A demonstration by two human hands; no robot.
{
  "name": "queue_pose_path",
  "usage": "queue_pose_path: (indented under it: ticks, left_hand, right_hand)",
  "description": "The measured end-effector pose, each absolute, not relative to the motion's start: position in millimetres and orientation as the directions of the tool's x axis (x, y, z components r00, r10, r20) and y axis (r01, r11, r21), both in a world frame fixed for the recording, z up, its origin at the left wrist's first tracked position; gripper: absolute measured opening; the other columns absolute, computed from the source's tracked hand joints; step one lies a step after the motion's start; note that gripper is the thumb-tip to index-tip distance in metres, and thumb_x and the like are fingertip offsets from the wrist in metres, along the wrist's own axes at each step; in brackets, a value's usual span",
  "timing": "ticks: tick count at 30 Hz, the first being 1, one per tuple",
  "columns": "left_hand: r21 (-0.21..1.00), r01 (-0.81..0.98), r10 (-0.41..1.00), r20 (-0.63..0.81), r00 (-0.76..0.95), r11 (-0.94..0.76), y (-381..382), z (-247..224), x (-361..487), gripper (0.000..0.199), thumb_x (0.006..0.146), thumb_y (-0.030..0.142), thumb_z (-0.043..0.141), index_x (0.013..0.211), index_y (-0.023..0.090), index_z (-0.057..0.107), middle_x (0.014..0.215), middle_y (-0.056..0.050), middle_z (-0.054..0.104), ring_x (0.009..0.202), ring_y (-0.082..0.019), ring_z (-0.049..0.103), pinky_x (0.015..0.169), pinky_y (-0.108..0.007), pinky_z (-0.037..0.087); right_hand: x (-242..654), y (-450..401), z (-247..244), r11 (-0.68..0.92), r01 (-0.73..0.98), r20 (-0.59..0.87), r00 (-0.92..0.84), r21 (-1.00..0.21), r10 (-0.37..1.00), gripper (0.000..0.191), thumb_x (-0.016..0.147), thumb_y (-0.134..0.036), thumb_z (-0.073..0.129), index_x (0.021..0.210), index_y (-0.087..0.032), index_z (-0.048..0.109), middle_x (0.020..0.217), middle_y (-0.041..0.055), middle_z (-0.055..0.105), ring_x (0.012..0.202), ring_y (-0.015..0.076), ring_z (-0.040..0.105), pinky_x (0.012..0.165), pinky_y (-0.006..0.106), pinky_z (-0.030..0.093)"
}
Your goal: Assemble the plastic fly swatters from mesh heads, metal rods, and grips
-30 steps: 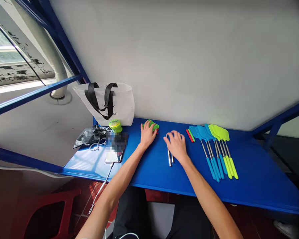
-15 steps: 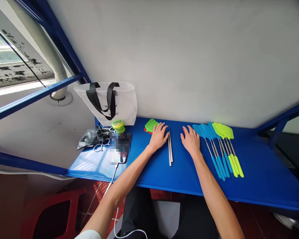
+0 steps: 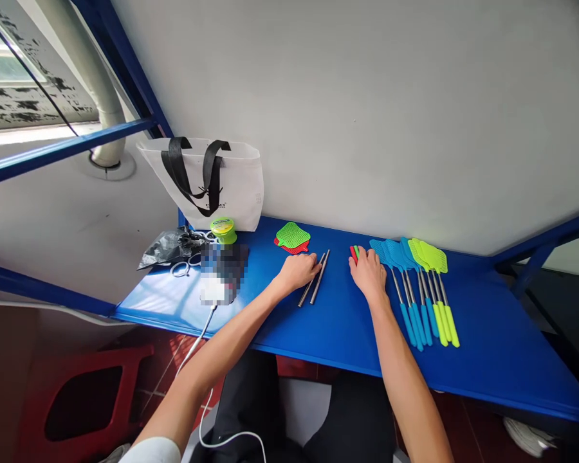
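Note:
My left hand [image 3: 300, 270] is closed, its fingertips pinching the upper part of a thin metal rod [image 3: 305, 297]. A second metal rod [image 3: 320, 278] lies tilted just to the right. Behind this hand, a green fly swatter head [image 3: 293, 235] rests on a red fly swatter head [image 3: 278, 246], both without rods. My right hand [image 3: 370, 271] has its fingers curled over a red handle [image 3: 352, 253] and a green handle [image 3: 357, 252]; only their ends show. Right of it lie several blue fly swatters [image 3: 412, 313] and several yellow-green fly swatters [image 3: 442, 321], fully assembled.
A white tote bag [image 3: 238, 186] stands against the wall at the left. Before it are a green tub [image 3: 224, 233], scissors [image 3: 180, 268], a black plastic bag [image 3: 161, 249] and a blurred device with a white cable [image 3: 193, 347]. Blue metal bars [image 3: 67, 145] frame the blue table [image 3: 502, 347].
My left hand has closed from spread fingers and tilted the rods, uncovering the swatter heads. My right hand has curled, with red and green handle ends now showing. The view has shifted slightly.

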State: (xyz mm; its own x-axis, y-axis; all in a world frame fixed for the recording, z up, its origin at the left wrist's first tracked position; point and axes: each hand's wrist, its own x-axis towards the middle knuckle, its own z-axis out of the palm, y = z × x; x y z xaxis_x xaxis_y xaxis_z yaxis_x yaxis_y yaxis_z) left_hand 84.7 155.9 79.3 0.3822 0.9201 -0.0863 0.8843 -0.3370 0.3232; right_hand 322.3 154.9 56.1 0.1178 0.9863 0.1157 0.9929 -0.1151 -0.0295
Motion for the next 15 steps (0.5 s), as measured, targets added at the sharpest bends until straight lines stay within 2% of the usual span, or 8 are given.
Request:
queue_pose_path:
  ticks: [2, 4, 6, 10, 15]
  left_hand:
    - [0.333, 0.876, 0.910, -0.103, 0.401, -0.349, 155, 81, 83, 0.027, 0.113, 0.045, 0.056, 0.112, 0.022, 0.071, 0.112, -0.013, 0.080, 0.106, -0.032, 0.080, 0.087, -0.036, 0.056]
    - [0.321, 0.880, 0.909, -0.114, 0.402, -0.349, 153, 80, 83, 0.030, 0.110, 0.050, 0.060, 0.112, 0.022, 0.071, 0.114, -0.014, 0.080, 0.107, -0.034, 0.079, 0.087, -0.038, 0.056]
    - [0.298, 0.892, 0.915, -0.115, 0.387, -0.340, 150, 78, 87, 0.035, 0.112, 0.051, 0.056, 0.111, 0.020, 0.073, 0.113, -0.017, 0.080, 0.108, -0.036, 0.079, 0.088, -0.040, 0.056]
    - [0.322, 0.885, 0.921, -0.084, 0.381, -0.337, 150, 73, 92, 0.037, 0.116, 0.041, 0.046, 0.109, 0.019, 0.074, 0.107, -0.018, 0.081, 0.106, -0.035, 0.080, 0.090, -0.040, 0.056]
    - [0.402, 0.867, 0.941, -0.033, 0.336, -0.295, 158, 73, 90, 0.038, 0.118, 0.041, 0.043, 0.103, 0.020, 0.072, 0.104, -0.015, 0.081, 0.104, -0.032, 0.080, 0.087, -0.035, 0.055]
  right_hand:
    - [326, 155, 58, -0.150, 0.988, 0.081, 0.154, -0.047, 0.985, 0.048, 0.116, -0.046, 0.042, 0.151, -0.016, 0.055, 0.140, 0.0236, 0.063, 0.129, 0.0357, 0.064, 0.091, 0.040, 0.054]
    - [327, 155, 60, -0.190, 0.980, 0.044, 0.193, -0.063, 0.980, 0.046, 0.116, -0.048, 0.042, 0.144, -0.016, 0.058, 0.138, 0.0227, 0.065, 0.128, 0.0358, 0.066, 0.088, 0.039, 0.054]
    - [324, 155, 62, -0.186, 0.980, 0.019, 0.187, -0.077, 0.982, 0.041, 0.116, -0.045, 0.043, 0.139, -0.016, 0.059, 0.135, 0.0211, 0.067, 0.124, 0.0345, 0.069, 0.086, 0.038, 0.053]
    - [310, 152, 66, -0.058, 0.993, -0.021, 0.056, -0.100, 0.998, 0.032, 0.117, -0.047, 0.045, 0.126, -0.021, 0.060, 0.125, 0.0159, 0.073, 0.117, 0.0310, 0.072, 0.088, 0.036, 0.051]
    - [297, 146, 74, -0.041, 0.992, -0.099, 0.029, -0.117, 0.995, 0.037, 0.116, -0.056, 0.046, 0.117, -0.022, 0.062, 0.121, 0.0151, 0.075, 0.115, 0.0318, 0.073, 0.085, 0.036, 0.051]
